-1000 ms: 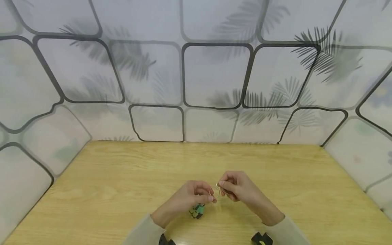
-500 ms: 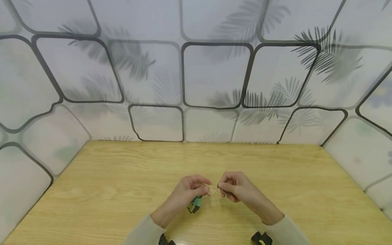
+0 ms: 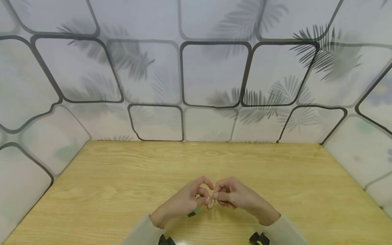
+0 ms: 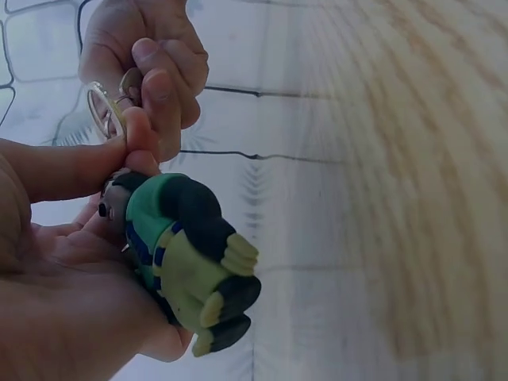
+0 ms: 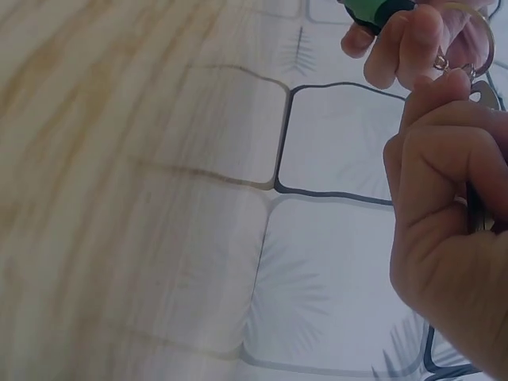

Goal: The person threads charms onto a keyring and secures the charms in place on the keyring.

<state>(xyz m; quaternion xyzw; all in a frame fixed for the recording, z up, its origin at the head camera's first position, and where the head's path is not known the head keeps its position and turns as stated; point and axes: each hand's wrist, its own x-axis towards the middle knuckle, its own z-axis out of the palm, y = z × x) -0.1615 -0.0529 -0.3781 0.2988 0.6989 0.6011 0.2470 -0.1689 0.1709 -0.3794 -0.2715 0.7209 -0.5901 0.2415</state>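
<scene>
Between thumb and fingers, my left hand [image 3: 186, 200] pinches a metal key ring [image 3: 210, 205]. A small figurine keychain [image 4: 186, 238], green, dark and cream, hangs below that hand; in the head view most of it is hidden. The fingers of my right hand [image 3: 237, 194] are curled and pinch what looks like a key [image 5: 484, 94], its holed metal head showing beside the ring. More of a dark and metal piece shows within the right fingers in the right wrist view. Both hands are close together over the table, fingertips nearly touching at the ring.
The wooden table [image 3: 128, 177] stretches out on all sides of the hands. Patterned white panels with dark outlines and leaf prints [image 3: 214, 75] close it in at the back, left and right. Black wrist devices [image 3: 259, 239] sit by the sleeves.
The hands have come closer together, and the ring has turned and dropped a little. My left index finger has lifted off it, and the figurine is more hidden behind the left hand.
</scene>
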